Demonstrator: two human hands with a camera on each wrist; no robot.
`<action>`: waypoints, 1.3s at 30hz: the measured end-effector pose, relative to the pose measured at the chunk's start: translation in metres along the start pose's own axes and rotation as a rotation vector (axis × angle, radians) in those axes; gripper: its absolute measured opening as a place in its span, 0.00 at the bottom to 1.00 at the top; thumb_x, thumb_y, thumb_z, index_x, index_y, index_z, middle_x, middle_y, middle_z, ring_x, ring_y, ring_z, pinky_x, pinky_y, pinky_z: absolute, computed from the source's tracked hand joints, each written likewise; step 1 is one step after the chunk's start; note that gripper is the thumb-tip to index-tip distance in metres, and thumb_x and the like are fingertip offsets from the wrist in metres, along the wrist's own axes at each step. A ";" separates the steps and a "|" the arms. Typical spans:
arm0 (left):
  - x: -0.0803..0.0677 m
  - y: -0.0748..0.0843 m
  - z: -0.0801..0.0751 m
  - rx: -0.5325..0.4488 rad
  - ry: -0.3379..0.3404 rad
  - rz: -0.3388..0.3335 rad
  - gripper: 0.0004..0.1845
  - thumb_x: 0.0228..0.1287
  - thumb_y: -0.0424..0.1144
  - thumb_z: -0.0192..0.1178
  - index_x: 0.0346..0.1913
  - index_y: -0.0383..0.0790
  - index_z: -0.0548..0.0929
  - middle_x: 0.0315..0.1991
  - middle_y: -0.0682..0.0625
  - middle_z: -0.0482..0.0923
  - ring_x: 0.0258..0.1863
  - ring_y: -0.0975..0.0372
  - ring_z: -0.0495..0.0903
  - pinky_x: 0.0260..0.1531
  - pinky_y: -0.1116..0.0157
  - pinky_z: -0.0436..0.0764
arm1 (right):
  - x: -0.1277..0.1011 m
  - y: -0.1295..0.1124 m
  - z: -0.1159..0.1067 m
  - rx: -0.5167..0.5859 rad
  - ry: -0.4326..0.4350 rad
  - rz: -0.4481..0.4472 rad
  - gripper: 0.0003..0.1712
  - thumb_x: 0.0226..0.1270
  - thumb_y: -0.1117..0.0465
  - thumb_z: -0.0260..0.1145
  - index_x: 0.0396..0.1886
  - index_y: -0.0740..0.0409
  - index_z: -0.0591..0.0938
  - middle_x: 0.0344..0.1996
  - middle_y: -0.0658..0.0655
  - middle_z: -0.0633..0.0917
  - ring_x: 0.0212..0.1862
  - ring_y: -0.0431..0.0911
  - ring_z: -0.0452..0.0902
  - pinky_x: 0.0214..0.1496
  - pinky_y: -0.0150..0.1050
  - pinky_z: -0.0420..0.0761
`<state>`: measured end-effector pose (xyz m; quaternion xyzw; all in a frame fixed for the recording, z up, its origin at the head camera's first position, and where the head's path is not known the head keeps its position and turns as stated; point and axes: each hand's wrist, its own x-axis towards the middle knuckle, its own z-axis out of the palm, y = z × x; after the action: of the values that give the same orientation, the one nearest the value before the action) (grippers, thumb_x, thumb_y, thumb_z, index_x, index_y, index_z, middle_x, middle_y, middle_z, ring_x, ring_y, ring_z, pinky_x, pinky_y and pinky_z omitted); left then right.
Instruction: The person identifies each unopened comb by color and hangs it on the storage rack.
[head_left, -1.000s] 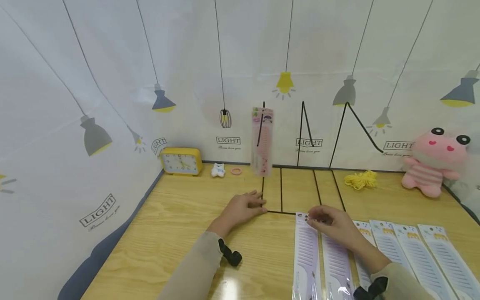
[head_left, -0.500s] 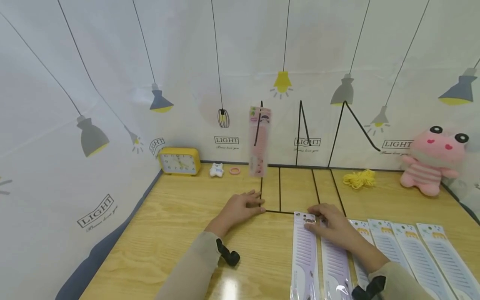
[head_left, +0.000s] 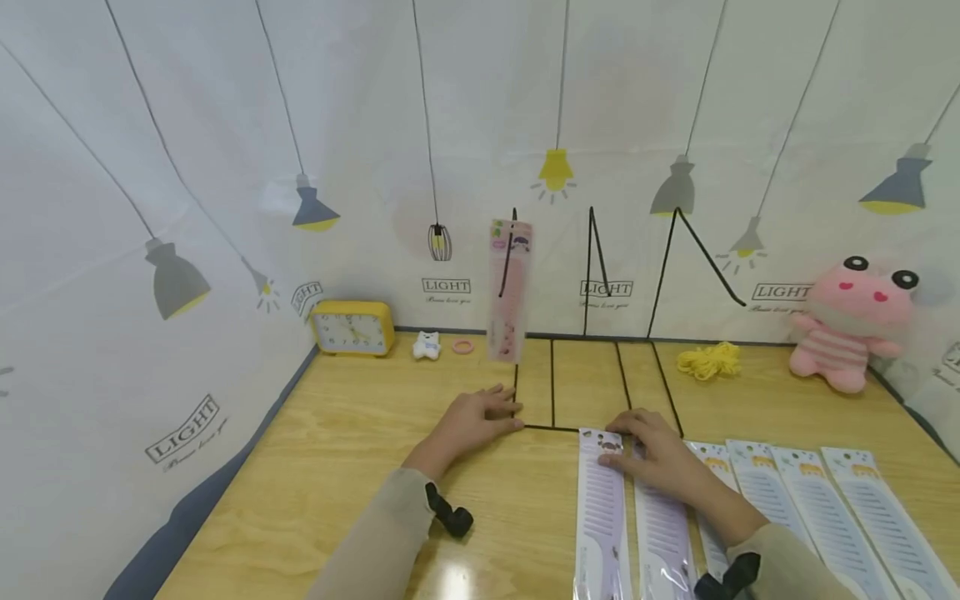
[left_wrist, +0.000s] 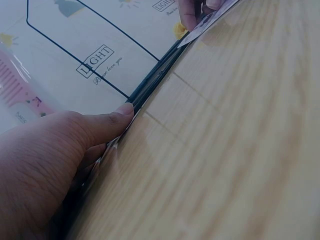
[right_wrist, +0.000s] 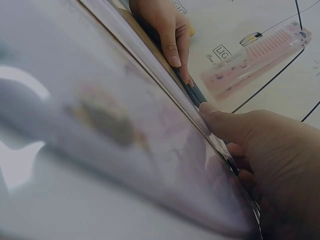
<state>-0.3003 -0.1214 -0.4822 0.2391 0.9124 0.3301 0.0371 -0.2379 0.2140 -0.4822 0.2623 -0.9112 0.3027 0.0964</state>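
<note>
Two hands rest on the wooden table [head_left: 360, 467], both close to the black wire rack [head_left: 585, 367] whose base frame lies flat on the wood and whose prongs rise against the backdrop. The left hand [head_left: 472, 421] lies palm down at the rack's near-left corner, fingers straight and relaxed, their tips touching the base wire; the left wrist view shows the thumb [left_wrist: 117, 117] laid along that wire, gripping nothing. The right hand [head_left: 656, 454] sits just in front of the rack's near edge, on the top ends of two packaged purple combs [head_left: 603, 508]. Its fingers are bent over the header card of the leftmost pack, the fingertips [head_left: 611, 454] pressing it; whether the thumb is under the card to pinch it cannot be told, as the right wrist view is filled with blurred plastic wrap. The pack itself lies flat, stretching from the fingertips away from the rack toward the person. More packaged combs [head_left: 810, 508] lie side by side, right of that hand. A pink packaged comb [head_left: 508, 292] hangs on the rack's leftmost prong. Left of the rack stand a yellow clock [head_left: 352, 327], a small white figure [head_left: 426, 344] and a pink ring [head_left: 462, 346]; to its right lie a yellow cord bundle [head_left: 708, 361] and a pink plush toy [head_left: 851, 325].
</note>
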 end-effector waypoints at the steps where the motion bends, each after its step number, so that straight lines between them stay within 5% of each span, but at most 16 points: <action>1: -0.001 0.000 0.000 0.002 -0.001 0.002 0.24 0.67 0.61 0.61 0.61 0.57 0.84 0.71 0.59 0.68 0.75 0.62 0.59 0.75 0.50 0.56 | 0.000 0.000 0.000 0.002 -0.002 0.005 0.27 0.61 0.43 0.75 0.52 0.56 0.85 0.52 0.54 0.82 0.55 0.54 0.75 0.54 0.55 0.77; 13: -0.002 -0.001 0.001 0.015 0.003 0.029 0.23 0.68 0.60 0.61 0.61 0.56 0.84 0.71 0.58 0.69 0.75 0.60 0.60 0.75 0.49 0.57 | 0.000 -0.004 0.002 -0.023 0.014 0.070 0.29 0.63 0.43 0.73 0.53 0.59 0.84 0.52 0.56 0.81 0.52 0.51 0.76 0.52 0.52 0.79; 20: -0.004 -0.004 0.003 0.025 0.008 0.006 0.24 0.67 0.61 0.62 0.61 0.57 0.84 0.71 0.59 0.69 0.75 0.61 0.60 0.75 0.52 0.57 | 0.000 -0.004 0.005 0.069 0.004 0.156 0.32 0.61 0.44 0.75 0.53 0.63 0.78 0.43 0.54 0.79 0.43 0.45 0.74 0.46 0.44 0.79; 31: -0.006 -0.003 0.005 -0.009 0.006 0.014 0.24 0.67 0.60 0.62 0.61 0.55 0.85 0.71 0.57 0.69 0.75 0.60 0.60 0.74 0.49 0.57 | -0.003 0.000 0.008 0.121 0.067 0.181 0.22 0.66 0.51 0.73 0.51 0.59 0.80 0.35 0.50 0.79 0.40 0.44 0.76 0.43 0.43 0.80; 39: -0.003 -0.001 0.002 -0.023 0.015 0.017 0.24 0.67 0.60 0.62 0.60 0.54 0.85 0.70 0.57 0.70 0.75 0.60 0.60 0.75 0.49 0.56 | 0.001 -0.006 -0.001 0.343 0.179 0.336 0.19 0.64 0.46 0.73 0.46 0.53 0.83 0.42 0.53 0.88 0.44 0.46 0.84 0.49 0.39 0.82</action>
<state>-0.2977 -0.1221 -0.4847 0.2438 0.9067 0.3427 0.0300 -0.2354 0.2103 -0.4781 0.0919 -0.8652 0.4865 0.0792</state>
